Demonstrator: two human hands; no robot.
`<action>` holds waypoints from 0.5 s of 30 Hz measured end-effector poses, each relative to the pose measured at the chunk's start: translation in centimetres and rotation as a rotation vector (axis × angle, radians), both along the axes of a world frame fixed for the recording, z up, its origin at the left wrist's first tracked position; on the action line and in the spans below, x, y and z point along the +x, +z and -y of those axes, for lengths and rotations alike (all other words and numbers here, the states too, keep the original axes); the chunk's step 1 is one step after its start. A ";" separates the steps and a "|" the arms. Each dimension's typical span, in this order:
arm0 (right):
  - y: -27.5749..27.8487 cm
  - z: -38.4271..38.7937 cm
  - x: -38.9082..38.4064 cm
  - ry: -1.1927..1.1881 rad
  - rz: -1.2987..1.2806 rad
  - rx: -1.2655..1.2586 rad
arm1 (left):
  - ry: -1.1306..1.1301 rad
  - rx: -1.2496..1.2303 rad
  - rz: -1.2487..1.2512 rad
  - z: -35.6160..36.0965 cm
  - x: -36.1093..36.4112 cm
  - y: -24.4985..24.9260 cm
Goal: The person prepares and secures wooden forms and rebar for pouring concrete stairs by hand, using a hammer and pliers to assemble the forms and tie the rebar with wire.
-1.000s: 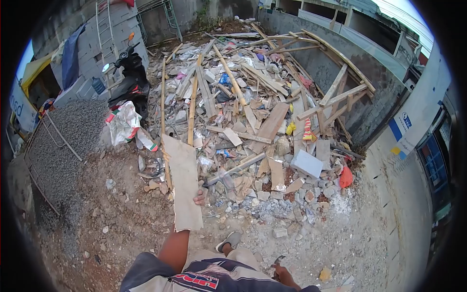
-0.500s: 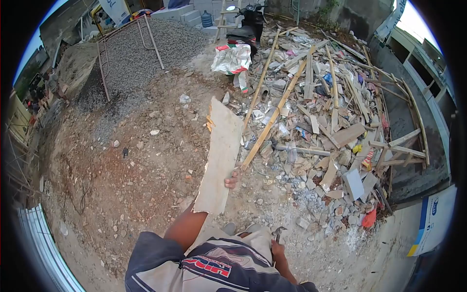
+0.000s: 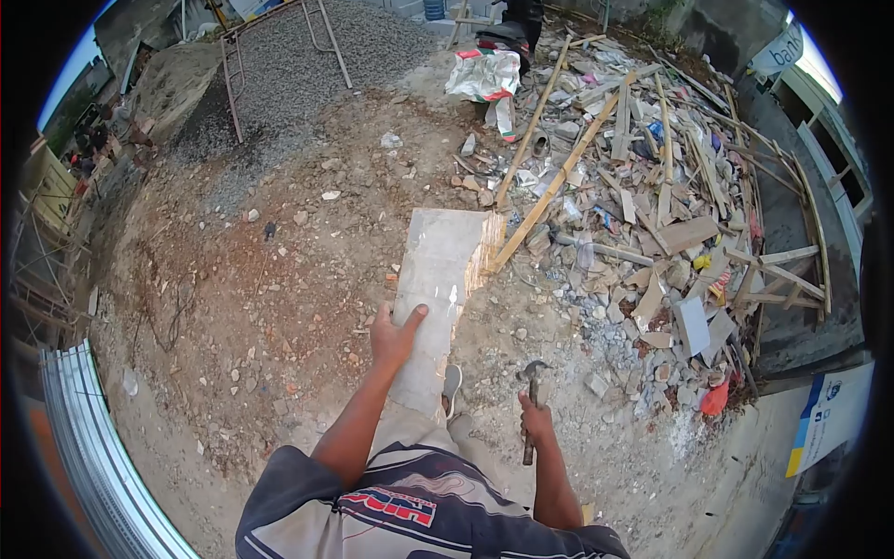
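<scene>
The board [image 3: 436,270] is gripped along its nine-o'clock edge by the left hand [image 3: 395,337], the nearer one, its long axis tipped just past twelve. From the right hand [image 3: 535,417], wrapped around a hammer [image 3: 534,382], it is found toward half past ten

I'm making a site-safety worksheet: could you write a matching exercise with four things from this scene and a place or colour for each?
Things:
1. Plywood board
2. Claw hammer
3. Gravel pile
4. Printed sack

Places or colours:
A. White, with red and green
B. In the right hand
C. Grey, at the view's upper left
D. In the left hand

Pairs: 1-D, 2-B, 3-C, 4-A
</scene>
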State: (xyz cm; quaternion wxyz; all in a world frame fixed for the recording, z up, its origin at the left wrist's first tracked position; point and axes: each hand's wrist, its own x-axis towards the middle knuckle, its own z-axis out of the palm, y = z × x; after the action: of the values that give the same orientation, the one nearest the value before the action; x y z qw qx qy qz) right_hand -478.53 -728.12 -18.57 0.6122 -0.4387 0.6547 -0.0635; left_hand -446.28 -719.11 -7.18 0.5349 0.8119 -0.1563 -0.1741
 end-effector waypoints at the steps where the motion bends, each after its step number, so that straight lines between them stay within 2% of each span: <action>1: 1.6 0.0 1.1 0.014 0.052 -0.022 | 0.012 0.011 -0.002 -1.8 -0.1 0.0; 5: 8.4 0.7 7.1 0.097 0.239 -0.075 | -0.043 -0.005 0.099 -7.8 0.0 0.3; 7: 12.3 -0.5 10.8 0.104 0.446 -0.073 | -0.039 -0.060 0.137 -11.2 0.3 0.1; 8: 13.1 -1.3 12.5 0.119 0.452 -0.082 | -0.032 -0.037 0.162 -12.9 0.8 -0.2; 11: 13.5 -4.3 18.5 0.202 0.726 -0.179 | -0.005 0.018 0.217 -18.6 3.0 -0.8; 15: 15.9 -12.5 27.2 0.352 0.634 -0.193 | 0.068 0.060 0.266 -27.8 6.5 -1.7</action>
State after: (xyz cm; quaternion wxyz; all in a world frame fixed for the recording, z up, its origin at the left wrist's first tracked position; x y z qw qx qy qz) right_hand -451.33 -715.65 -2.62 0.7419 -0.5587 0.3385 -0.1513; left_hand -439.81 -691.34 -8.91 0.4904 0.8483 -0.1930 -0.0513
